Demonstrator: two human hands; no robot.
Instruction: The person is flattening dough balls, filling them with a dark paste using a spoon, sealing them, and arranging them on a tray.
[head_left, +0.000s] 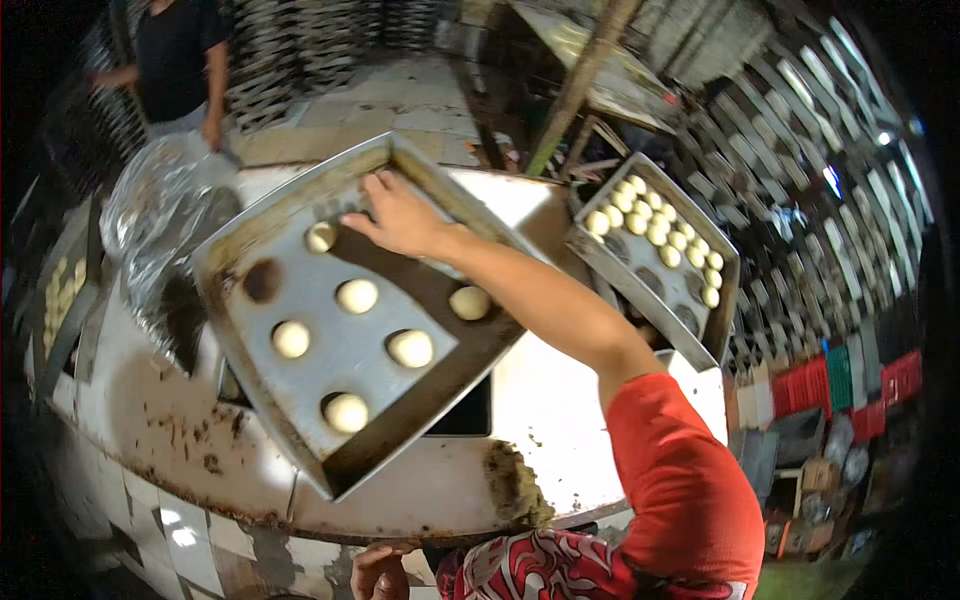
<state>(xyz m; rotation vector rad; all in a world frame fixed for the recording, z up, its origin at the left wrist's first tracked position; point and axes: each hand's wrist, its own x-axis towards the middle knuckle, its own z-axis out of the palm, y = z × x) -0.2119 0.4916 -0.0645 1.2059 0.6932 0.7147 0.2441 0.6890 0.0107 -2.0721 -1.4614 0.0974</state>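
My right hand [403, 220] reaches over the far part of a large, worn metal baking tray [290, 425]. Its thumb and fingers are spread apart; what lies under the palm is hidden. Just left of the thumb sits a pale dough ball [321, 237]. Several more rest spaced out on the tray floor, among them a dough ball [357, 296] in the middle and a dough ball [346, 413] toward the near corner. Below the table's near edge my left hand [380, 574] shows in part, its fingers curled; whatever they may hold is hidden.
A second tray [720, 300], tilted at the right, carries many dough balls [660, 225] crowded together. Crumpled clear plastic [165, 215] lies at the left. Brownish crumbs [515, 485] litter the table [410, 505]. Beyond it stands a person in a dark shirt [180, 60].
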